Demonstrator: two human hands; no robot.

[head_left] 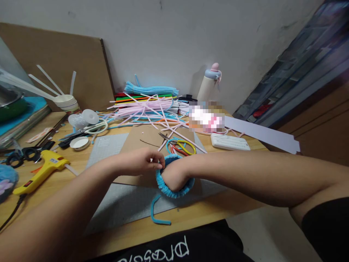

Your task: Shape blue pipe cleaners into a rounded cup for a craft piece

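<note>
A round, open-topped blue basket (174, 193) with a fuzzy, ruffled wall, apparently of pipe cleaners, stands on brown cardboard (131, 145). Curled fingers of my left hand (143, 160) pinch its left rim between thumb and fingertips. My right hand (176, 176) reaches down inside the basket; its fingers are hidden there, so what they touch does not show. Just in front lies a bent blue pipe cleaner (153, 214). Behind the basket are scissors with yellow and red handles (185, 146).
To the left lie a yellow hot glue gun (45, 171), black-handled scissors (23, 156) and a clear spool (83, 119). Pipe cleaners (147, 107) are heaped at the back near a bottle (209, 85). A white power strip (230, 142) lies right. Under the cardboard is a grey mat (109, 207).
</note>
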